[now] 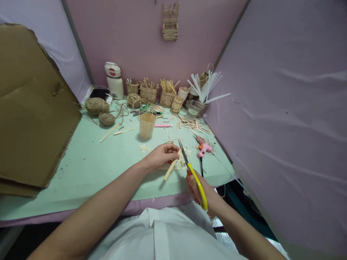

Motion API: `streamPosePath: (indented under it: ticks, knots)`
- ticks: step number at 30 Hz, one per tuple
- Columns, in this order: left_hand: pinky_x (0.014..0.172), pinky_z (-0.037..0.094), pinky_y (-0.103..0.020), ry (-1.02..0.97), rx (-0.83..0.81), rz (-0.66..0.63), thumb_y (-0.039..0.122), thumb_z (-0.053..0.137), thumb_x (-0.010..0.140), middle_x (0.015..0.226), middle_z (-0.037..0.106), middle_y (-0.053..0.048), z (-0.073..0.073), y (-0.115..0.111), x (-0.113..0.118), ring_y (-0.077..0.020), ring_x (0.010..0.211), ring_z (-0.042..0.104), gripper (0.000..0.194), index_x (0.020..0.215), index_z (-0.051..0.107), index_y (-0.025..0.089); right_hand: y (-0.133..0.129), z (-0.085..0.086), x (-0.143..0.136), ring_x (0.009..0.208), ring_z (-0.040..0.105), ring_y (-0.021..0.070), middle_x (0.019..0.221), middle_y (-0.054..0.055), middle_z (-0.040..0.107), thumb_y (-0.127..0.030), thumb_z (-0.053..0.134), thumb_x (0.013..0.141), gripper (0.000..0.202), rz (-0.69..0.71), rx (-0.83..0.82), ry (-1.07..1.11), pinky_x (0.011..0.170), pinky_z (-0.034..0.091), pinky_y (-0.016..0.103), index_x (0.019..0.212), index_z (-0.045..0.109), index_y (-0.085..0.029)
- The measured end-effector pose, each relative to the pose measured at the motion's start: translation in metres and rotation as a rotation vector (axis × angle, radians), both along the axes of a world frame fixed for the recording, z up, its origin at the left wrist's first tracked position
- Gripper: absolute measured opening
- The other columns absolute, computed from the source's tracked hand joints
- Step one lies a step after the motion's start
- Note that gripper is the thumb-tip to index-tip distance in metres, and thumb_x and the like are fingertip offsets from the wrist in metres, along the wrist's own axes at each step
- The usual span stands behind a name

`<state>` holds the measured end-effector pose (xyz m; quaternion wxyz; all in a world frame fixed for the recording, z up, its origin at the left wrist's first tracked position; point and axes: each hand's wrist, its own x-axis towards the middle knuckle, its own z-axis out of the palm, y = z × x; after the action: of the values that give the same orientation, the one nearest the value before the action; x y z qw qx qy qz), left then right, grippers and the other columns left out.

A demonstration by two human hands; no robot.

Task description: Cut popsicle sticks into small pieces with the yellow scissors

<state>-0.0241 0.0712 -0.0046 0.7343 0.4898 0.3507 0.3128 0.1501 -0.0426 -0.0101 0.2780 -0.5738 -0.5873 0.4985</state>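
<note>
My left hand (164,156) pinches a flat, pale wooden strip (170,170), which slants down toward the table's front edge. In my right hand (194,186) is a pair of scissors (197,180) with yellow and red handles. The scissor blades point up and away, and their tips are close beside the upper end of the strip. Small wood scraps (182,161) lie on the table under and around the blades. Beyond my left hand stands a cup made of pale wooden slats (147,126).
A pink glue gun (204,147) lies to the right with its cord. Twine balls (97,106), a white bottle (116,85) and woven holders with sticks (148,94) line the back. Cardboard (32,104) stands at the left. A pink pen (163,125) lies by the cup.
</note>
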Motion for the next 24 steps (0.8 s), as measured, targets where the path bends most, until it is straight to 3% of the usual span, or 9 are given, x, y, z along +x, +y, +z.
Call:
streamPosePath:
  ticks: [8,24]
  knots:
    - [0.050,0.027,-0.021,0.028,0.034,-0.042,0.029,0.074,0.064,0.065,0.054,0.004,0.0016,0.0007,-0.0006,-0.0070,0.055,0.045,0.031,0.089,0.063,0.014,-0.0042,0.0040,0.0011,0.045,0.027,0.0090,0.061,-0.007,0.032,-0.071,0.032,0.090,0.049,-0.012,-0.016,0.004,0.039,0.026,0.022,0.078,0.033,-0.024]
    - [0.053,0.032,-0.023,0.067,0.011,-0.091,0.031,0.075,0.061,0.067,0.055,0.003,0.0006,0.0006,-0.0037,-0.0078,0.054,0.046,0.035,0.091,0.064,0.016,-0.0068,-0.0017,0.0100,0.045,0.026,0.0086,0.059,-0.008,0.031,-0.071,0.038,0.088,0.049,0.014,-0.031,0.012,0.039,0.027,0.023,0.078,0.035,-0.023]
